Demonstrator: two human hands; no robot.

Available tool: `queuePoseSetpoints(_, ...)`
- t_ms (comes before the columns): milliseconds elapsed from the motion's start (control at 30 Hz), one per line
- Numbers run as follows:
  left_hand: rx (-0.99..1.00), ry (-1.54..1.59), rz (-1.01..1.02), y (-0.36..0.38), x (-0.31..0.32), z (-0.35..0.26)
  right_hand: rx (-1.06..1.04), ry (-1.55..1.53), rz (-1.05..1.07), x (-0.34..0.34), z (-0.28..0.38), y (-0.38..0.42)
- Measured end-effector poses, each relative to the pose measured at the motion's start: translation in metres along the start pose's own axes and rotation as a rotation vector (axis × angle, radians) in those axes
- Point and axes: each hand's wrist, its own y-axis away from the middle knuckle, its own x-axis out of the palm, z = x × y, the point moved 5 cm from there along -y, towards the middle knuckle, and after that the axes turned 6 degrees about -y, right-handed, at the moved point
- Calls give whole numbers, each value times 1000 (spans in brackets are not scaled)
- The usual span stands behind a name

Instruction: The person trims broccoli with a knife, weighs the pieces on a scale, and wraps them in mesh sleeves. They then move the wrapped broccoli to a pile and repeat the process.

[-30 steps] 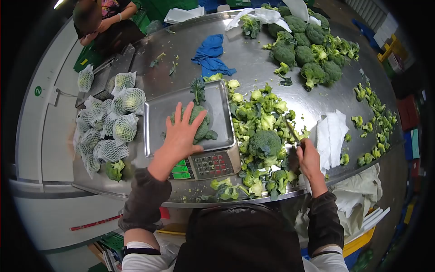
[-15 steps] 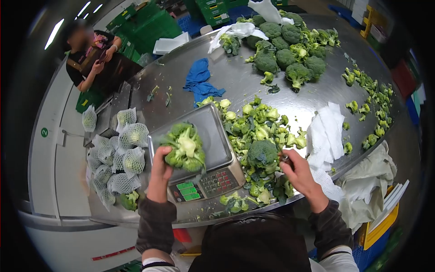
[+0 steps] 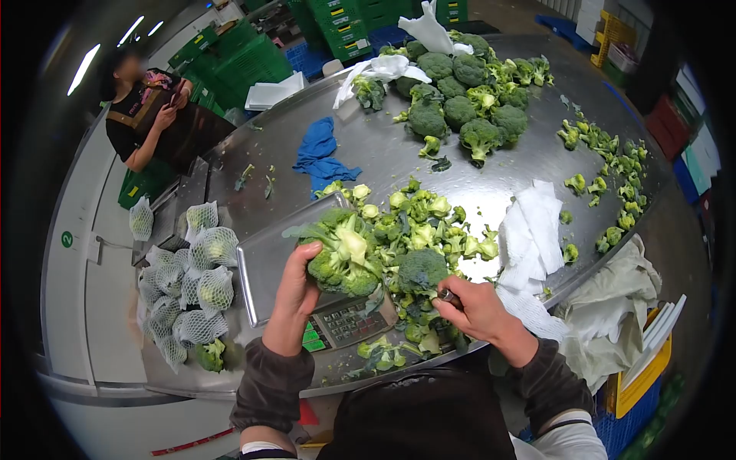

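Observation:
My left hand is closed round a broccoli head, its pale cut stem facing up towards me. It is held above the right part of a weighing scale with a metal pan and green-lit display. My right hand grips the dark handle of what looks like a small knife; its blade cannot be made out. Just beside that hand, another broccoli head lies on a heap of broccoli trimmings.
Net-wrapped broccoli heads lie left of the scale. A broccoli pile is at the back, a blue cloth mid-table, white cloths at right. Loose florets line the right edge. Another person stands at far left.
My left hand has carried the broccoli head rightwards, from over the scale pan towards the trimmings and my right hand. The whole view has shifted a little.

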Motion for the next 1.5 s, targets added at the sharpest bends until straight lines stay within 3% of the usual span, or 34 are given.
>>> queuePoseSetpoints(267, -4, -123, 116, -8, 25, 7, 10, 90, -10, -15, -16, 2)
queuePoseSetpoints(433, 322, -534, 178, 5, 52, -8, -45, 99, -80, -18, -15, 1)
queuePoseSetpoints(700, 287, -614, 175, 6, 54, -7, 6, 112, -3, -22, -16, -2)
queuePoseSetpoints(967, 176, -134, 29, -1, 38, 10, 99, -109, 0, 11, -11, 8)
queuePoseSetpoints(1133, 148, 65, -86, -9, 21, 28, -24, -157, -35, 29, -1, 4)
queuePoseSetpoints(1300, 144, 129, -52, -6, 30, 30, -153, -153, -118, 22, 14, -4)
queuePoseSetpoints(1367, 156, 136, -37, -7, 32, 33, 85, 108, -3, 41, -10, -12)
queuePoseSetpoints(1500, 156, 108, -48, -7, 32, 39, 109, 75, 10, 41, -12, -10)
